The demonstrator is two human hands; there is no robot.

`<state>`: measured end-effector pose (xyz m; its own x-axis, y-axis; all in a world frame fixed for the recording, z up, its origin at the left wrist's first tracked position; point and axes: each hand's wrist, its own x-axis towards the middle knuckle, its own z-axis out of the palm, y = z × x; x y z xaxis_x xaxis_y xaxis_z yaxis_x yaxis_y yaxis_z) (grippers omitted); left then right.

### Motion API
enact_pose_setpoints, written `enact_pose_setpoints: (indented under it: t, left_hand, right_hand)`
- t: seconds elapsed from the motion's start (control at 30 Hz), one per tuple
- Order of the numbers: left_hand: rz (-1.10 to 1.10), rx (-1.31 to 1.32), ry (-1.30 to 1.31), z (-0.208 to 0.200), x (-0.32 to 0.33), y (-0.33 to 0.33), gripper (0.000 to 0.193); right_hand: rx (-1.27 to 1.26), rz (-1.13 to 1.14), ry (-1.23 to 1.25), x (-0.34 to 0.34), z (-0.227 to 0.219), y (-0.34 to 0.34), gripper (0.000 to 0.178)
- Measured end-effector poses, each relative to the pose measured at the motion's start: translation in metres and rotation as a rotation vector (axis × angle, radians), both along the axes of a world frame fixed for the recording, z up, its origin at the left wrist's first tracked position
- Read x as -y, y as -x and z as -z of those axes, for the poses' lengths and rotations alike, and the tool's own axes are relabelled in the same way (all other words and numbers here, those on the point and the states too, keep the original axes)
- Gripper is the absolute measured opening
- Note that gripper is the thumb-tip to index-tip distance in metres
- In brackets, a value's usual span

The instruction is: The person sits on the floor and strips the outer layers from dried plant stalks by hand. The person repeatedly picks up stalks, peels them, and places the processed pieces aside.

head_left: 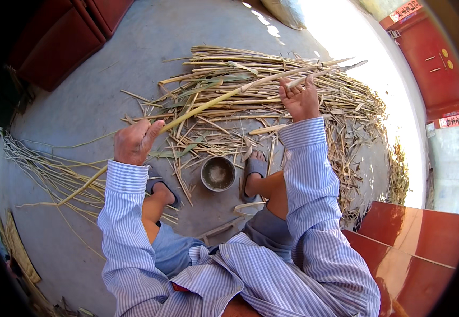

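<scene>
A long yellow-green reed stalk (pixel 208 108) slants across the view, with my left hand (pixel 132 141) closed around it. Its thin lower end trails to the lower left, and the upper part passes just beyond the fingers of my right hand (pixel 300 101). That hand is palm up, with a slim pale-handled knife (pixel 294 83) between thumb and fingers; what looks like its grey pointed blade reaches to the right. Beneath both hands lies a big heap of dry reed stalks (pixel 229 68) on the floor. Stripped leaves and broken bits (pixel 345 158) cover its near right side.
A round metal bowl (pixel 206 182) stands between my sandalled feet. Thin peeled stalks (pixel 55 164) lie at the left. Dark red furniture (pixel 63 47) is at the upper left, a glossy red panel (pixel 414 232) at the lower right, a red door (pixel 430 63) beyond, and a sack (pixel 286 11) far off.
</scene>
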<state>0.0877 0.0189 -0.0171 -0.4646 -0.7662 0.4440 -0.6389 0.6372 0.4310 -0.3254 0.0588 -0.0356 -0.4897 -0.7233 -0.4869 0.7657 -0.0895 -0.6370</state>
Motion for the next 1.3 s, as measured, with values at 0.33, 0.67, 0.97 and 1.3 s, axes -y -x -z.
enact_pose_setpoints:
  t: [0.33, 0.67, 0.97, 1.3]
  left_hand:
    - [0.018, -0.062, -0.059, -0.001, 0.004, 0.0, 0.044]
    - [0.022, -0.023, 0.09, 0.003, -0.001, 0.013, 0.043]
    - [0.015, 0.015, -0.283, -0.004, -0.002, -0.021, 0.042]
    - [0.108, -0.19, -0.444, 0.002, -0.01, 0.071, 0.023]
  right_hand:
    - [-0.315, -0.394, 0.288, 0.009, -0.013, -0.051, 0.021]
    - [-0.448, -0.162, 0.079, 0.007, -0.012, -0.04, 0.024]
    - [-0.451, 0.024, -0.005, -0.011, 0.001, 0.027, 0.021]
    - [-0.475, -0.068, 0.112, 0.0, -0.017, -0.032, 0.021]
